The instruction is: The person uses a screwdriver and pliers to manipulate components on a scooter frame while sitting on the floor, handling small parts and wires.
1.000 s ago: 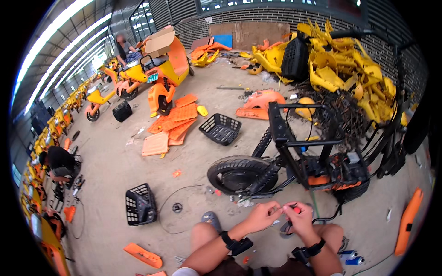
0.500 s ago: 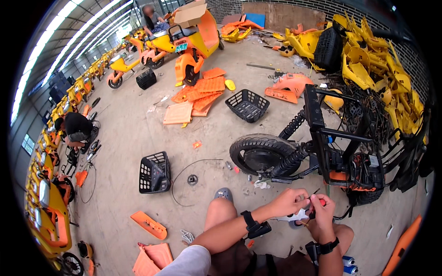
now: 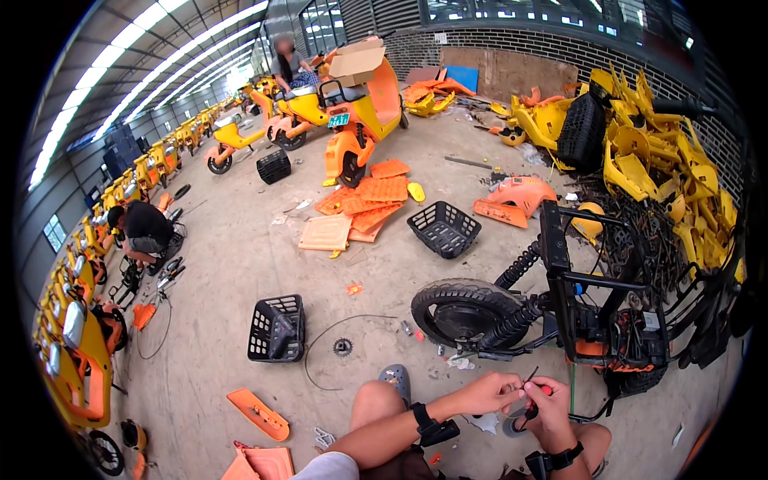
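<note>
My left hand [image 3: 498,393] is closed in a pinch, its fingertips meeting those of my right hand above my lap. A thin dark piece [image 3: 531,373], like a wire or a slim rod, sticks up between the fingertips. My right hand [image 3: 554,402] is closed around a small red-and-black object [image 3: 546,390], mostly covered by the fingers, so its kind is unclear. Just beyond the hands stands a stripped black scooter frame [image 3: 555,248] with its rear wheel [image 3: 460,314] and exposed wiring. A white scrap [image 3: 483,422] shows below my left wrist.
Black baskets [image 3: 276,328] [image 3: 445,230] sit on the concrete floor near a loose sprocket [image 3: 342,346] and a curved cable. Orange panels [image 3: 374,192] lie farther off. Yellow body parts [image 3: 632,160] are heaped at the right. A person [image 3: 146,228] crouches at left; another sits beyond by scooters.
The view has tipped upward, so the scene sits lower in the picture. Both hands stay together with fingertips touching, and the thin dark piece now points up more steeply.
</note>
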### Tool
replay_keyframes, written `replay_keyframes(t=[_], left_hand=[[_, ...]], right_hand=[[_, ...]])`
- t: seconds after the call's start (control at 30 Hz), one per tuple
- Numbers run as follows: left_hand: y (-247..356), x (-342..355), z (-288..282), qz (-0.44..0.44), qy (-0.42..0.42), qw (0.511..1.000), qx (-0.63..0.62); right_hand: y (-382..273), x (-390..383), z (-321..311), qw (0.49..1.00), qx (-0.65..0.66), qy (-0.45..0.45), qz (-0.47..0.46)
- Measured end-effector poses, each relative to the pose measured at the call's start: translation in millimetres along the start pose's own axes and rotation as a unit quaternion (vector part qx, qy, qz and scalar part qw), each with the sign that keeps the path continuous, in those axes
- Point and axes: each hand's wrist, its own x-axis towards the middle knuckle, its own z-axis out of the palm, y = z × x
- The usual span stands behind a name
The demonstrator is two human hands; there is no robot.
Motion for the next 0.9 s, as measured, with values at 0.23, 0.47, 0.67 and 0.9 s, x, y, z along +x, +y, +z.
replay_keyframes(t=[0.23,0.47,0.67,0.9], left_hand=[[1.1,-1.6,1.3,-0.015,-0.012,0.999,-0.028],[3.2,0.7,1.4,-0.034,-0.021,0.997,-0.070],[5.3,3.5,3.2,-0.050,-0.027,0.997,-0.051],[8.9,9.5,7.7,-0.070,-0.055,0.995,-0.052]], right_hand=[[-3.5,-0.4,-0.9,1.000,-0.008,-0.013,-0.015],[-9.4,-4.2,-2.4,0.999,0.031,-0.022,0.008],[-10.9,-6.2,-6.7,1.000,0.015,-0.023,0.000],[-12.8,-8.7,-14.6,0.999,-0.011,-0.030,0.005]])
